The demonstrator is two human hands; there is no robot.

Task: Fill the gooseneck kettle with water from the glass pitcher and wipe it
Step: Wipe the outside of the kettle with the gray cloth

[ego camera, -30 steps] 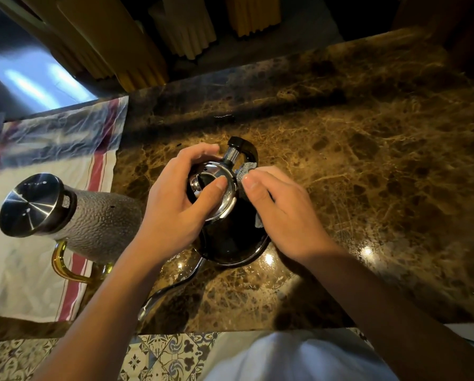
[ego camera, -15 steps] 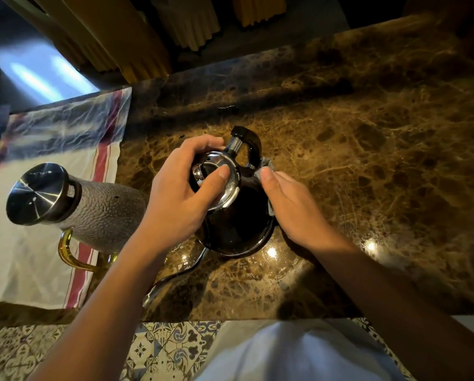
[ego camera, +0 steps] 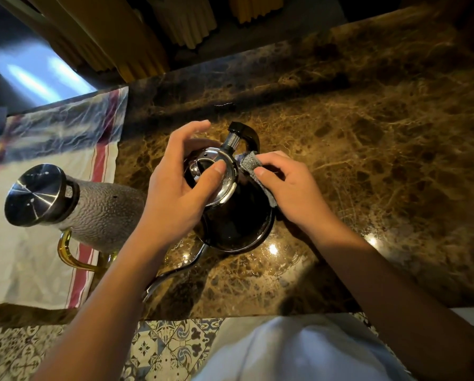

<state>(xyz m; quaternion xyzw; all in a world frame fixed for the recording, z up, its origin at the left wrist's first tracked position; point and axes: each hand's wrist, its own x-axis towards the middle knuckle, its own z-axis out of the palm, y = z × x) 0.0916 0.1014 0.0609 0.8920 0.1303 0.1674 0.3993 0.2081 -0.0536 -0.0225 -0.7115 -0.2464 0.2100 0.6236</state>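
Head view: the black gooseneck kettle (ego camera: 235,215) stands on the brown marble countertop (ego camera: 367,133), held between both hands. The left hand (ego camera: 175,188) is curled over the kettle's top, its thumb pressed onto the shiny steel lid (ego camera: 216,174) and its fingers arched round the far side of the lid, so this hand grips the kettle by its top. Just right of that grip, the right hand (ego camera: 290,188) pinches a small grey cloth (ego camera: 248,162) between thumb and curled fingers and presses it against the kettle's shoulder, right beside the lid rim and just below the black handle (ego camera: 246,133), which rises on the far side of both hands. A fold of the cloth also shows under the right palm, against the kettle's wall. From the kettle's base, nearer the person than the left hand, the thin curved spout (ego camera: 175,273) runs along the counter under the left wrist, its tip pointing toward the counter's near edge.

Left of the left forearm, well apart from the kettle, stands the glass pitcher (ego camera: 101,213) with a textured body, a steel cap (ego camera: 36,193) and an amber handle (ego camera: 70,254). It stands on a white towel with red stripes (ego camera: 24,270). Below the counter's near edge, patterned floor tiles (ego camera: 161,350) and the person's white garment (ego camera: 299,350) are visible
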